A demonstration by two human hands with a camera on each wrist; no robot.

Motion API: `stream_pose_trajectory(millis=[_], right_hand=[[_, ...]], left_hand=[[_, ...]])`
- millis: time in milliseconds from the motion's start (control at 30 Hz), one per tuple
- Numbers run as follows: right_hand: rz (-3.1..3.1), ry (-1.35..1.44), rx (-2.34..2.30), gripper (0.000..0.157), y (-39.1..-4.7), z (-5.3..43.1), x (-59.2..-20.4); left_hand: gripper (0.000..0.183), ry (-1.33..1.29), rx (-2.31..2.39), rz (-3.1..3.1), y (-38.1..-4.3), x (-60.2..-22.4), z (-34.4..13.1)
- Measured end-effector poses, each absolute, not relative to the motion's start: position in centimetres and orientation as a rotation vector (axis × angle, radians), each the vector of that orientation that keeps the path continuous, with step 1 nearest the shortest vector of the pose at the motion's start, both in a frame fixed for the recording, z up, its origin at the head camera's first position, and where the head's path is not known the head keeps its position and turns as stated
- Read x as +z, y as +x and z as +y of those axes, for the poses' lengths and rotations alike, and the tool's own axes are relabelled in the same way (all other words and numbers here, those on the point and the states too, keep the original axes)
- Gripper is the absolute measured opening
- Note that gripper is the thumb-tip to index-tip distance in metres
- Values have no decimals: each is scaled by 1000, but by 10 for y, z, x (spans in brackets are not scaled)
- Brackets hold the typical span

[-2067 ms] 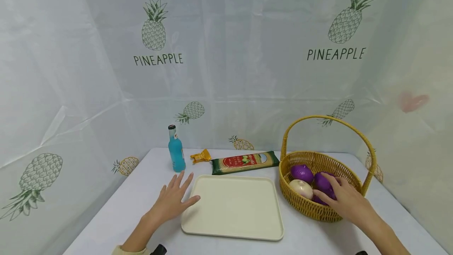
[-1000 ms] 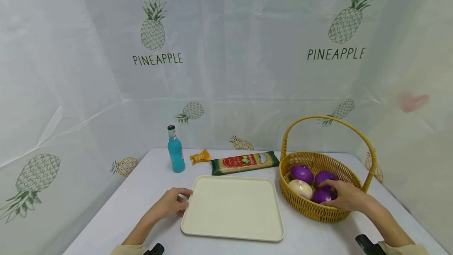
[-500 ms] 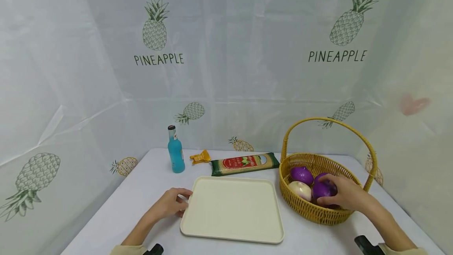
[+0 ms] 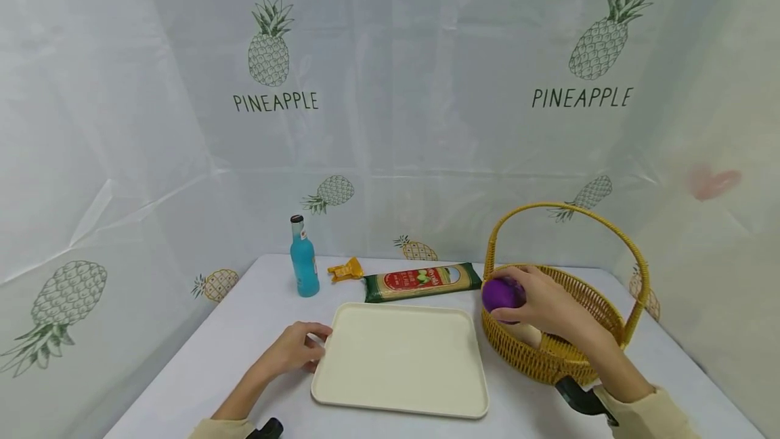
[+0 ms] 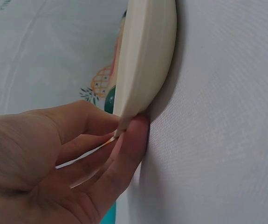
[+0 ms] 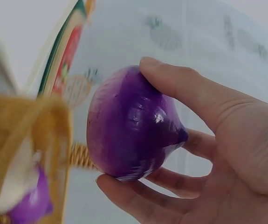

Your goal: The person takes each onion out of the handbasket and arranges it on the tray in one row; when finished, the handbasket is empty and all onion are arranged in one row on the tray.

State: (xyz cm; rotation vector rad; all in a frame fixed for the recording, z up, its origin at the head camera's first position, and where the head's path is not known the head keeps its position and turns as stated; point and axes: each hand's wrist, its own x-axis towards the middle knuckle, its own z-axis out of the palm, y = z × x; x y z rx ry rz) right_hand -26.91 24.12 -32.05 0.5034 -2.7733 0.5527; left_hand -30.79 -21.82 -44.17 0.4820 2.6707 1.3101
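My right hand (image 4: 545,300) grips a glossy purple onion (image 4: 501,298) above the left rim of the yellow wicker basket (image 4: 536,363). In the right wrist view, thumb and fingers span the onion (image 6: 129,126), its pointed tip toward the palm. Inside the basket a white onion (image 4: 527,336) shows below my hand, and another purple onion (image 6: 33,205) appears in the right wrist view; my arm hides the rest. My left hand (image 4: 296,349) pinches the left edge of a cream rectangular tray (image 4: 399,361); the left wrist view shows thumb and fingers on either side of its rim (image 5: 150,56).
A blue bottle (image 4: 304,263) stands at the back left. Beside it lie a small orange packet (image 4: 345,269) and a green-and-red noodle pack (image 4: 422,280) behind the tray. The basket's tall handle (image 4: 567,205) arches upward. A pineapple-print curtain (image 4: 390,120) hangs behind the table.
My right hand has closed on a purple onion inside the basket, lifted it and carried it left to the rim. Earlier, my left hand came down from above the tray to grip its edge.
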Motion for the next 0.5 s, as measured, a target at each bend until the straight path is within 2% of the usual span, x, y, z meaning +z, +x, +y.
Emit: stream_pose_trajectory(millis=[167,500], right_hand=[[-2815,554,594,65,-283,200,-326],[-2826,689,658,60,-311,126,-367]], left_hand=[[42,454,1316,2678,-307,-442,-217],[42,448,1328,2679,-309,-442,-217]])
